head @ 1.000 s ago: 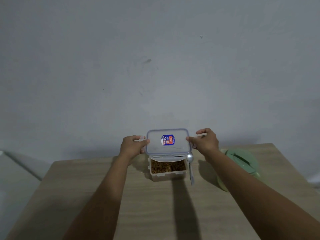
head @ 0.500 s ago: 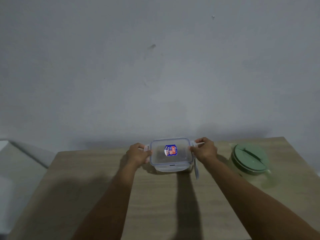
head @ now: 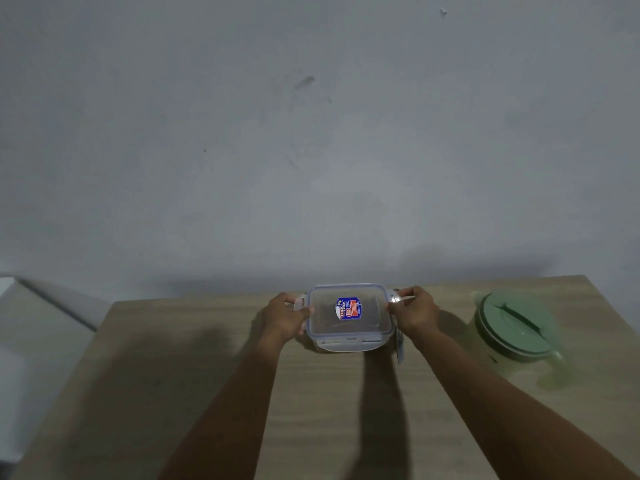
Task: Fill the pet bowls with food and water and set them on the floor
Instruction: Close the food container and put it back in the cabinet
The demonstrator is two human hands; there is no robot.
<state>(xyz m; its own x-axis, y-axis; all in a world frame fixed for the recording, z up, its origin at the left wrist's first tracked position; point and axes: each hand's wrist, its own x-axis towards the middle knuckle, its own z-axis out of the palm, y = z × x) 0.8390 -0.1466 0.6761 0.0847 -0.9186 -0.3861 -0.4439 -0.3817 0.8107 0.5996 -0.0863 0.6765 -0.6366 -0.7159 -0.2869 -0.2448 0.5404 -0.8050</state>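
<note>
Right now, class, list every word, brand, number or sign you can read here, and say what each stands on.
"LOCK": white on the blue-and-red sticker on the container lid, sideways, only partly legible.
Remaining sticker print: too small and blurred to read.
Green jug: no text seen.

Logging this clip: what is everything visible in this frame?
container: one, clear with blue-edged lid and blue label, far middle of the table, lid on
spoon: one, silver, at the container's right side, partly behind the right hand
jug: one, pale green, lidded, table's right end
table: one, light wood, foreground
wall: one, grey, behind the table
left hand: grips the container's left end
right hand: grips its right end
</note>
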